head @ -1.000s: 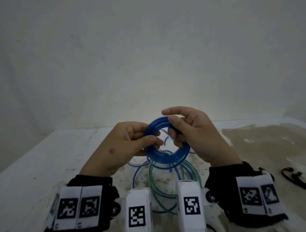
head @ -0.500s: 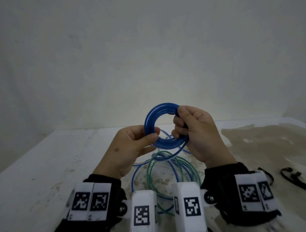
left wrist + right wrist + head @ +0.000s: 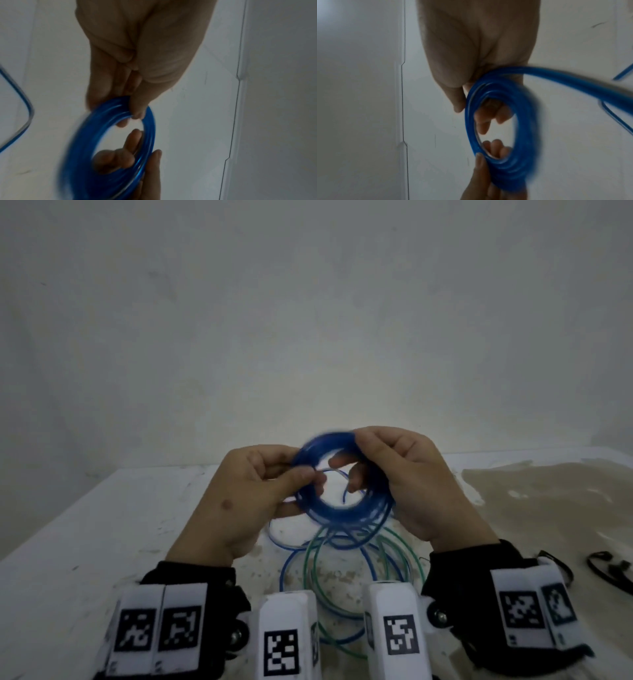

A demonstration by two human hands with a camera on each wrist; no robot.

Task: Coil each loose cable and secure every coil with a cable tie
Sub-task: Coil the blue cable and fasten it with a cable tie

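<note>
A tight blue cable coil (image 3: pixel 339 508) is held in the air above the white table (image 3: pixel 85 542), blurred by motion. My left hand (image 3: pixel 260 491) pinches its left rim between thumb and fingers. My right hand (image 3: pixel 404 474) grips the coil's upper right rim, with fingers curled through the ring. The left wrist view has the blue coil (image 3: pixel 109 155) under my left hand (image 3: pixel 135 108). The right wrist view shows the coil (image 3: pixel 501 135) pinched by my right hand (image 3: pixel 471 100), with a loose blue strand (image 3: pixel 573 83) trailing right. Loose blue loops (image 3: pixel 291 563) and a green cable (image 3: pixel 342 604) lie on the table beneath.
Black cable ties (image 3: pixel 613 570) lie on the table at the right edge. A brownish stained patch (image 3: pixel 548 501) covers the right part of the table. A plain wall (image 3: pixel 308 320) rises behind the table's far edge.
The coil dropped from its raised, upright pose and tilted flatter. My right hand shifted round to the upper right rim. More blue cable has been wound on.
</note>
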